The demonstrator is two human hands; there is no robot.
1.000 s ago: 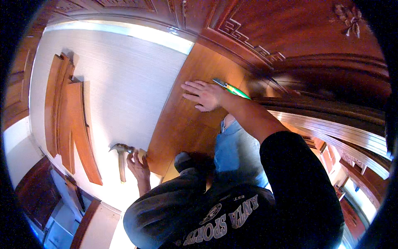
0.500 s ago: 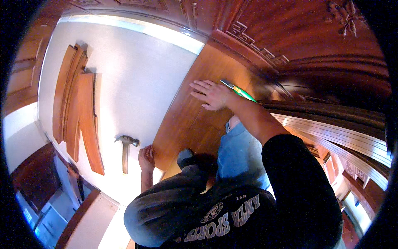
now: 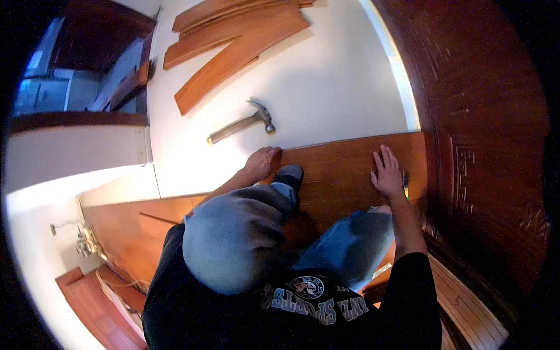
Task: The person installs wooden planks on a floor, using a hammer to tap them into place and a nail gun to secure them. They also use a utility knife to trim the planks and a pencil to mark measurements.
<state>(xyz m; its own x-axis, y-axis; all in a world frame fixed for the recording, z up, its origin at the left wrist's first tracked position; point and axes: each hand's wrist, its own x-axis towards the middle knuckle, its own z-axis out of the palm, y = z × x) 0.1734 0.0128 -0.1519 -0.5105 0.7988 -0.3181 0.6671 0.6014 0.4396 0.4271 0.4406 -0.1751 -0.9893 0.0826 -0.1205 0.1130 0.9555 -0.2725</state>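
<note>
A reddish-brown wooden floor plank (image 3: 335,157) lies along the edge of the white floor covering. My right hand (image 3: 387,172) rests flat on its right part with the fingers spread. At the plank's left end, my left hand (image 3: 261,164) is closed, fingers curled against the corner. A green utility knife (image 3: 406,189) lies just right of my right wrist, partly hidden by it. Beyond my left hand, a claw hammer (image 3: 242,125) lies on the white floor covering, its head to the right. My sock-clad foot (image 3: 290,173) is on the planks between my hands.
Several loose wooden planks (image 3: 233,49) lie piled on the white floor covering (image 3: 344,87) at the far side. A dark carved wooden panel (image 3: 466,134) stands close along the right. Stacked boards (image 3: 466,297) are at the lower right. Laid wooden flooring (image 3: 134,224) extends to the left.
The head view has swung round, so the plank now runs across the picture and the hammer appears beyond my left hand. Both hands keep their places on the plank.
</note>
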